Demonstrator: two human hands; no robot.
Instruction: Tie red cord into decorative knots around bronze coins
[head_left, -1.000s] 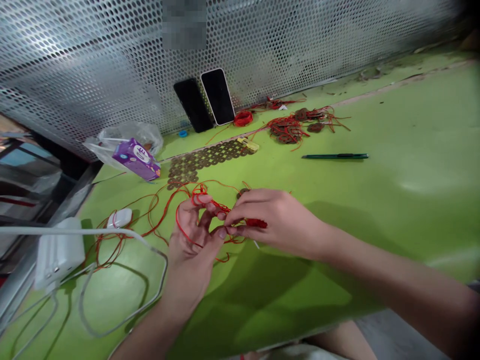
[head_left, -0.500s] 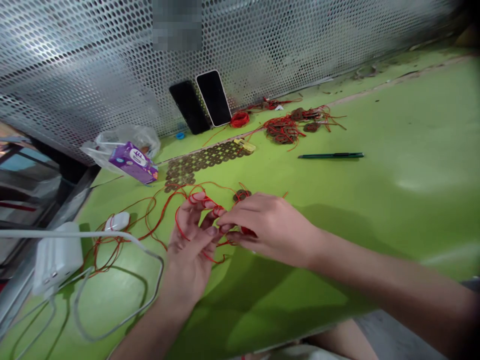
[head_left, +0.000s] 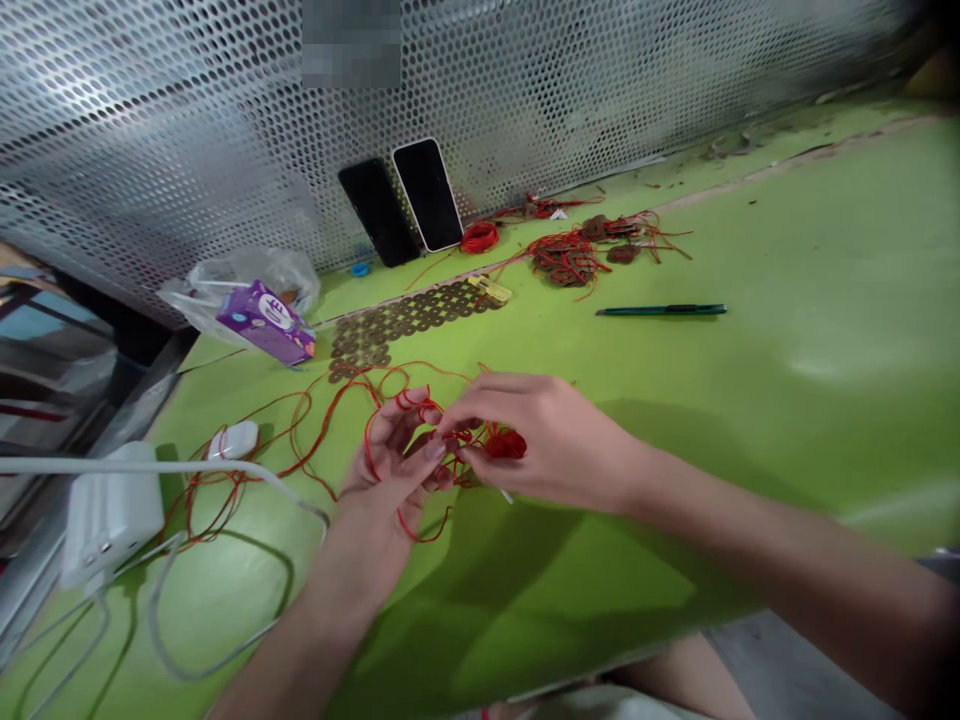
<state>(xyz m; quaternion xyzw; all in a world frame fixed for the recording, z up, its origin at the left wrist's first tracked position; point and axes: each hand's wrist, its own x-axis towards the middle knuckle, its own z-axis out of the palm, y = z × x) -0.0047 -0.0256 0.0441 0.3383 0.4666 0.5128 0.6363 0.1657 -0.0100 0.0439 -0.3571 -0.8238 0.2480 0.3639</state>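
Note:
Red cord (head_left: 369,440) loops around the fingers of my left hand (head_left: 394,485), whose thumb and fingers are closed on it. My right hand (head_left: 544,440) meets it at the fingertips, pinching the cord from the right side. A bunched red piece (head_left: 506,443) shows under my right fingers; its exact form is partly hidden. One loose cord end curls below my left thumb. From my left hand the cord trails leftward over the green table (head_left: 750,420) into a loose tangle (head_left: 217,505).
Rows of holed coins (head_left: 405,322) lie beyond my hands, with a yellow item (head_left: 490,290) at their end. Strung coins (head_left: 566,260) and a green pen-like tool (head_left: 664,311) are farther right. Two phones (head_left: 429,195) lean on the mesh. Left are a purple box (head_left: 268,322), white power bank (head_left: 112,515) and cable.
My right hand has shifted slightly up and its fingers have opened out a little, showing more of the red bunch. My left fingers have moved slightly right. The coins near my right hand are now covered.

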